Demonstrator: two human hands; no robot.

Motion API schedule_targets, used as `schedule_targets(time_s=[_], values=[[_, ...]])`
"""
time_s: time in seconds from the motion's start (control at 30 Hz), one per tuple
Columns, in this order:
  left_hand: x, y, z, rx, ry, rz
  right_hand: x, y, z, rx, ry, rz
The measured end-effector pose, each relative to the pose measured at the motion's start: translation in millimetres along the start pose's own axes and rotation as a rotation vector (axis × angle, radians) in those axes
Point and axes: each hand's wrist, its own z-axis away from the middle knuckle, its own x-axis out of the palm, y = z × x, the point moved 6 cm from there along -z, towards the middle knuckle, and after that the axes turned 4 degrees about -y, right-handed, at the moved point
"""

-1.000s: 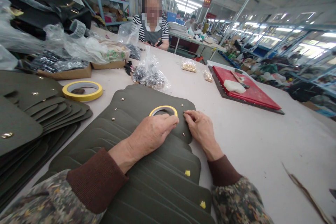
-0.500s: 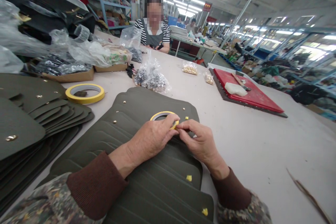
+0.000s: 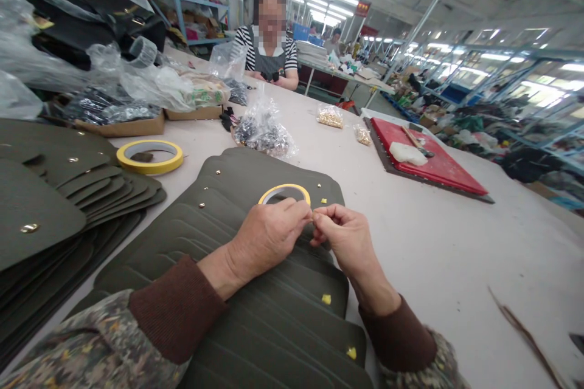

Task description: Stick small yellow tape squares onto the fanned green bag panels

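My left hand (image 3: 272, 230) is closed on a roll of yellow tape (image 3: 283, 189), held above a fanned stack of dark green panels (image 3: 255, 164). Right beside it, my right hand (image 3: 344, 234) pinches at the near edge of the roll; its fingertips meet those of the left, and what lies between them is too small to make out clearly. Small gold studs show on the top panel. Little yellow tape pieces (image 3: 326, 299) stick to the right-hand edges of several panels.
A second yellow tape roll (image 3: 150, 165) lies by another pile of green panels (image 3: 41, 206). Beyond are a plastic bag of small parts (image 3: 264, 130), bags of gold pieces (image 3: 329, 116) and a red board (image 3: 431, 158) with a hammer. A person (image 3: 267, 42) sits across the table.
My fingers have shifted at the roll's near edge, the left hand now covering more of it. The right hand's fingers have curled tighter. The view has shifted slightly.
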Motion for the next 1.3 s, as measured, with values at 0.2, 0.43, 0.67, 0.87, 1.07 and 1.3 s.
schedule_targets(time_s=[0.2,0.43,0.67,0.87,1.07,1.3], values=[[18.9,1,0,-0.042,-0.240,-0.170,-29,28,5,0.196,-0.060,0.029],[29.8,-2,-3,-0.031,-0.378,-0.308,-32,36,9,0.123,-0.107,0.302],[32.9,-4,0,-0.028,-0.379,-0.309,-20,21,6,-0.096,-0.117,0.670],[31.3,-3,-2,-0.007,-0.375,-0.303,-26,18,3,-0.106,-0.079,0.692],[23.4,-1,-5,0.031,-0.351,-0.229,-33,29,8,-0.058,-0.157,0.499],[13.3,-1,-5,0.071,-0.283,-0.113,-20,15,5,-0.253,-0.144,0.790]])
